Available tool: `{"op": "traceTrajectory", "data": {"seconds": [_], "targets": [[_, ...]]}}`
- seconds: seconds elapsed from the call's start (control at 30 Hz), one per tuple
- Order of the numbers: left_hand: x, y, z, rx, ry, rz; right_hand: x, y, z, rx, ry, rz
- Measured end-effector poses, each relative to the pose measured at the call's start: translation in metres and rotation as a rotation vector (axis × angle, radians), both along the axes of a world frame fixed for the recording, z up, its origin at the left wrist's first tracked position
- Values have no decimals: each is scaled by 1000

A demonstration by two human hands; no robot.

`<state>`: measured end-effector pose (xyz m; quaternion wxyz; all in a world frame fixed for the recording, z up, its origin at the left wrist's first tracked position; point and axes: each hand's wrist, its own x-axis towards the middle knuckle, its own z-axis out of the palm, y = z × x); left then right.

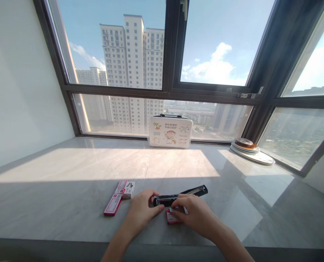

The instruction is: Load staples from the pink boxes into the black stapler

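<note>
A black stapler (166,199) lies on the marble sill with its long parts swung apart, one reaching up to the right. My left hand (145,207) closes its thumb and fingers round the stapler's left end. Over the stapler's middle is my right hand (190,210), its thumb and fingertips pinched on a small silvery piece, perhaps staples. Just beneath those fingertips sits a small red and white box (170,217), partly hidden by the hand. Left of my left hand are a white box with a stapler picture (129,190) and flat pink and white boxes (113,204).
A white case with cartoon prints (170,133) stands against the window at the back. Stacked plates and lids (253,154) rest at the back right corner. The sill's front edge (69,240) runs below my hands.
</note>
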<state>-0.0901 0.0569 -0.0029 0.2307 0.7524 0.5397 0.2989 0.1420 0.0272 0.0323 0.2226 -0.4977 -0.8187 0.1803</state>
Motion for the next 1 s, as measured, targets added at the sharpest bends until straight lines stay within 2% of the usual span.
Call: {"op": "traceTrajectory", "data": {"seconds": [0.17, 0.3, 0.57, 0.63, 0.8, 1.0], "targets": [[6, -6, -7, 26, 2, 22, -12, 20, 4, 97, 47, -1], [4, -7, -6, 28, 3, 23, -19, 33, 1, 93, 20, 70], [3, -8, -3, 34, -24, 28, -25, 34, -2, 76, 43, 101], [3, -10, -1, 48, -74, 23, -24, 32, -2, 77, 63, 69], [3, -13, 6, 89, -224, 6, -17, 27, -3, 93, 84, -148], [8, -12, 5, 100, -221, -27, -15, 23, -14, 5, 124, -205]]}}
